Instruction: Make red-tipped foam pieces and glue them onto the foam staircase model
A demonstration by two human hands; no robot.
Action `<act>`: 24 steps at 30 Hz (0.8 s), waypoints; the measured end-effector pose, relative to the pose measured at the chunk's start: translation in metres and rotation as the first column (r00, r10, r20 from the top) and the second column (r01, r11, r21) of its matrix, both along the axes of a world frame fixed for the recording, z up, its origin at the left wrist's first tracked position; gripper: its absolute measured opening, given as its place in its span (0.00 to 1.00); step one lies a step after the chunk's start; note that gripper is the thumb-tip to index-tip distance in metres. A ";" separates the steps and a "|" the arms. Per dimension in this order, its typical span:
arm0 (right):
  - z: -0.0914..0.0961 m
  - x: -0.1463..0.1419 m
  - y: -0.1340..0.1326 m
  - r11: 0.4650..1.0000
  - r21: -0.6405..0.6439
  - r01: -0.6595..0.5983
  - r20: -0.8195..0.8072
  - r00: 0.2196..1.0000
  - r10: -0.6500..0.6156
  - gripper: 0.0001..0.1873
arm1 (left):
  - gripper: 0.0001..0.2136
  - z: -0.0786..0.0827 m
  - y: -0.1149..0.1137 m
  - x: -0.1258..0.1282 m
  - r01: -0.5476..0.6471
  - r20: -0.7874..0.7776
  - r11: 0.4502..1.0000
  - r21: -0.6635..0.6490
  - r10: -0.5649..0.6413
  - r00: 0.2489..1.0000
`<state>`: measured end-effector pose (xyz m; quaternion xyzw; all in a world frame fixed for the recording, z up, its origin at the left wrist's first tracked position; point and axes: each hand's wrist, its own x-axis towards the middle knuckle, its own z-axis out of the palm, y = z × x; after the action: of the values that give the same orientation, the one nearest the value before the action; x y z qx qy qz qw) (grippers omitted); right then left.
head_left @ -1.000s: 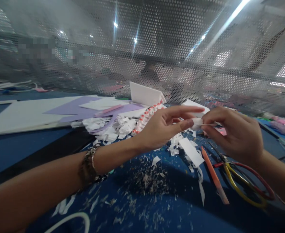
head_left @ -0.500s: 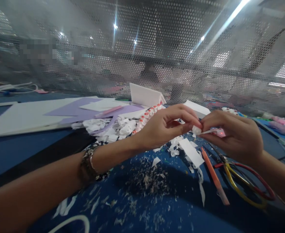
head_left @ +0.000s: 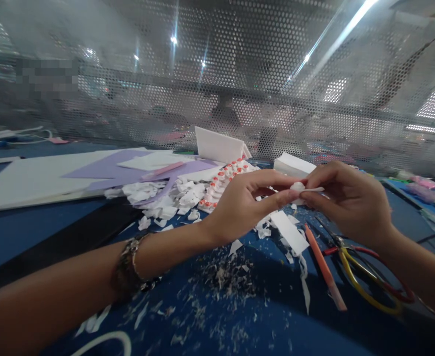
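A small white strip (head_left: 298, 187), apparently paper or thin foam, is curled into a roll at one end. My left hand (head_left: 239, 205) pinches the rolled end between thumb and fingers. From the other side, my right hand (head_left: 354, 200) pinches the same strip, its flat tail sticking out past the fingertips. Both hands are raised over the table, fingertips almost touching. Behind my left hand stand rows of small white pieces with red tops (head_left: 221, 180). Below the hands lies a flat white rectangular piece (head_left: 290, 232) among crumpled scraps.
Scissors (head_left: 345, 257) with yellow and red handles lie at the right beside an orange pen-like tool (head_left: 321, 264). White scraps (head_left: 188, 195) and purple sheets (head_left: 91, 165) spread on the left. A folded white card (head_left: 219, 144) stands before a perforated metal screen (head_left: 239, 69).
The right hand has turned slightly and sits a little higher and further left, so more of the roll and strip shows. Both hands still pinch it. The view has shifted slightly.
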<state>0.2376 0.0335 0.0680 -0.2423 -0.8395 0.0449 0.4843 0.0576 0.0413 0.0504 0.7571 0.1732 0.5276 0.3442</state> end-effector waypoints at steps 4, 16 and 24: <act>0.001 0.001 -0.001 0.997 -0.076 -0.026 -0.009 1.000 0.026 0.01 | 0.09 0.001 0.002 -0.001 0.048 0.015 0.997 -0.065 -0.047 0.999; 0.001 -0.003 0.000 0.993 -0.102 -0.056 -0.055 0.997 0.050 0.03 | 0.06 0.005 0.004 -0.003 0.047 0.024 0.999 0.025 -0.047 0.999; 0.010 0.004 -0.006 0.985 0.172 0.018 0.190 0.980 -0.051 0.05 | 0.07 0.006 0.003 -0.008 -0.046 -0.092 0.939 0.341 0.082 0.992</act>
<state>0.2421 0.0273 0.0783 -0.2181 -0.8791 -0.0592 0.4197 0.0495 0.0439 0.0565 0.8255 0.1225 0.5198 0.1824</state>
